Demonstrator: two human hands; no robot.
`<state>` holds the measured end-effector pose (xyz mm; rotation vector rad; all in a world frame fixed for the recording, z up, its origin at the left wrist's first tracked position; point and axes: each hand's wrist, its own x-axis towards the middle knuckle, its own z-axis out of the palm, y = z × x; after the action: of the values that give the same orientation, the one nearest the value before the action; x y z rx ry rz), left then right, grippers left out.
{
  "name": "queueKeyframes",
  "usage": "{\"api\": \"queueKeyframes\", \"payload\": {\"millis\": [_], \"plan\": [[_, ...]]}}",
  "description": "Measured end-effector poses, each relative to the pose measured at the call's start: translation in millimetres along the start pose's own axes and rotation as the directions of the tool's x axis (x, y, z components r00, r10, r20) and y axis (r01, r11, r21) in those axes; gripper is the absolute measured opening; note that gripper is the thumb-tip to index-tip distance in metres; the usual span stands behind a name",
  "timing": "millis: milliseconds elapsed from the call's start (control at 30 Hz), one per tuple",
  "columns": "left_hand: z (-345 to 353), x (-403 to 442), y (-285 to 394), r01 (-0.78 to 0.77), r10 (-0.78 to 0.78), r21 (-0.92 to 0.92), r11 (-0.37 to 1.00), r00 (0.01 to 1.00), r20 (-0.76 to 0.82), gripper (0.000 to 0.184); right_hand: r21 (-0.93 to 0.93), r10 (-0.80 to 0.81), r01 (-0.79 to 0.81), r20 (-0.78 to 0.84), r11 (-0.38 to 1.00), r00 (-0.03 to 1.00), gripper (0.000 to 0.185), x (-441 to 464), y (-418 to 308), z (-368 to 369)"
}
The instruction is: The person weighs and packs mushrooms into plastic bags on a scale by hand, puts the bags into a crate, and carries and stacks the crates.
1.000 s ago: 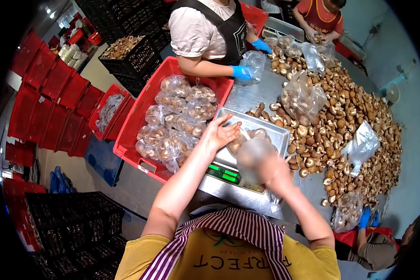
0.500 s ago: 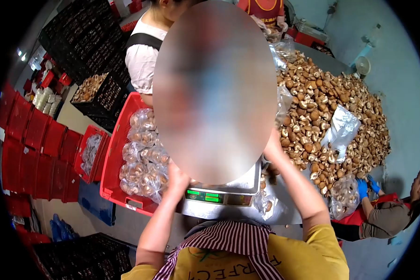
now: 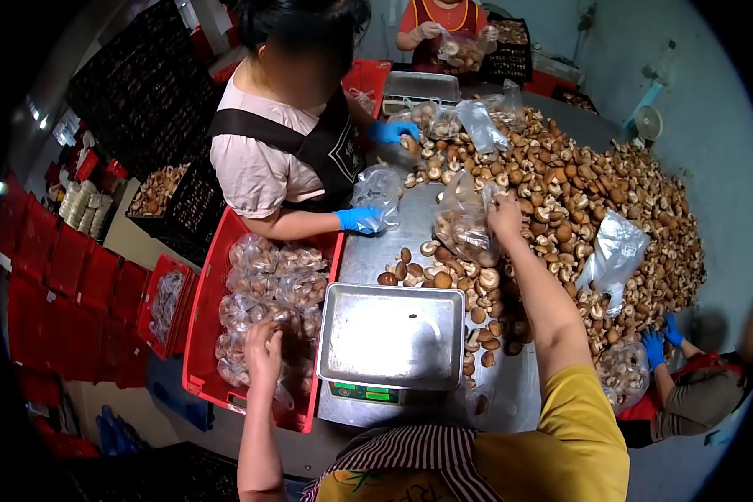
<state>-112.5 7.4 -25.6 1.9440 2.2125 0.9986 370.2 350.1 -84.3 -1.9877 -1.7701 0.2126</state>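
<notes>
My left hand is over the red crate on the left, its fingers curled at the edge of a clear bag of mushrooms. Several more such bags fill the crate. My right hand grips the side of another clear plastic bag of mushrooms, at the edge of the big mushroom pile. Between my arms stands a scale with a bare metal pan and a lit green display. Loose mushrooms lie on the metal table just beyond it.
Across the table, a co-worker in blue gloves holds a plastic bag. A second person at the back holds a bag; another at right handles a bag. Silvery plastic bags lie on the pile. Black crates stand stacked at left.
My left hand has moved from beside the scale leftward over the crate. My right hand has moved farther forward toward the pile. The blurred patch that covered the middle is gone.
</notes>
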Motion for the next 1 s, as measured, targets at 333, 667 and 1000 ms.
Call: {"api": "queueKeyframes", "payload": {"millis": [333, 667, 1000], "plan": [[81.3, 2.5, 62.8, 0.400, -0.112, -0.633, 0.662, 0.889, 0.444, 0.024, 0.959, -0.403, -0.190, 0.261, 0.209, 0.877, 0.009, -58.9, -140.7, -150.5], [79.0, -0.7, 119.8, 0.607, -0.003, -0.611, -0.508, 0.708, 0.706, 0.063, 0.984, -0.674, -0.071, 0.164, 0.163, 0.720, 0.012, -155.1, -236.4, -218.2], [117.7, -30.1, 49.7, 0.483, -0.209, -0.828, 0.283, 0.874, 0.439, 0.037, 0.908, -0.411, -0.119, 0.295, 0.402, 0.863, 0.008, -287.5, -119.7, -135.3]]}}
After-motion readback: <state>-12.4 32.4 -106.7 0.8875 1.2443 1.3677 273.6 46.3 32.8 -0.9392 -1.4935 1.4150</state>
